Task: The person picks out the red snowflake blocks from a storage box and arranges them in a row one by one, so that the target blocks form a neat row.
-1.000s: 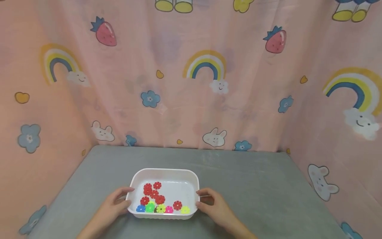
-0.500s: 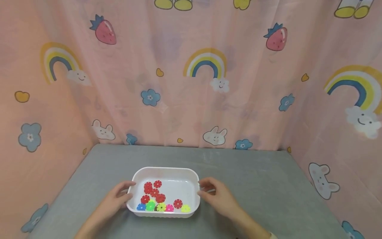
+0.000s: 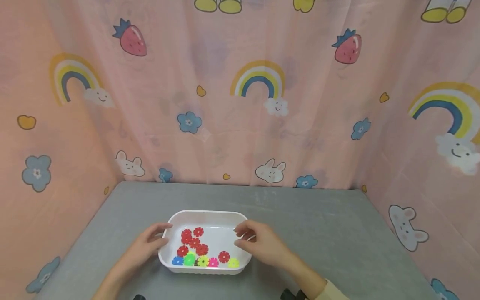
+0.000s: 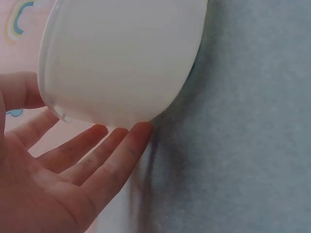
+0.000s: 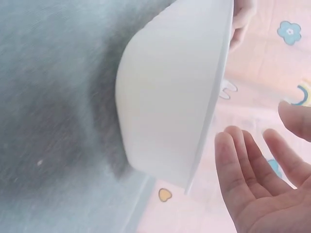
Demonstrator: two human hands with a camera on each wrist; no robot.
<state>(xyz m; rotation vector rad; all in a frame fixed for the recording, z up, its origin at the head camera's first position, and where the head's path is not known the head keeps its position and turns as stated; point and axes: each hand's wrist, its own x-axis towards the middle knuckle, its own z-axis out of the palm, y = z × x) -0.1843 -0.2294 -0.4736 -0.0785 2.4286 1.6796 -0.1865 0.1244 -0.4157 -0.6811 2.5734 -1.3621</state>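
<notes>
A white plastic tray [image 3: 221, 235] stands on the table in the head view. Inside lie several small notched snowflake discs: red discs [image 3: 201, 249] on the left, a red disc [image 3: 223, 256] to the right. Along the near wall are a blue disc [image 3: 178, 261], a green disc [image 3: 189, 258], a pink disc [image 3: 213, 261] and yellow discs [image 3: 233, 262]. My left hand [image 3: 146, 243] holds the tray's left end, thumb over the rim and fingertips against the outer wall [image 4: 121, 63]. My right hand [image 3: 264, 246] hovers over the right rim, its loosely bent fingers holding nothing.
The grey table [image 3: 311, 225] runs back to a pink patterned curtain [image 3: 232, 137], which also hangs on both sides. Small dark objects [image 3: 288, 294] show at the bottom edge, near the right sleeve [image 3: 331, 291].
My right hand has let go of the tray's right end and moved left over its rim. My left hand has slid slightly up along the left end and still holds it.
</notes>
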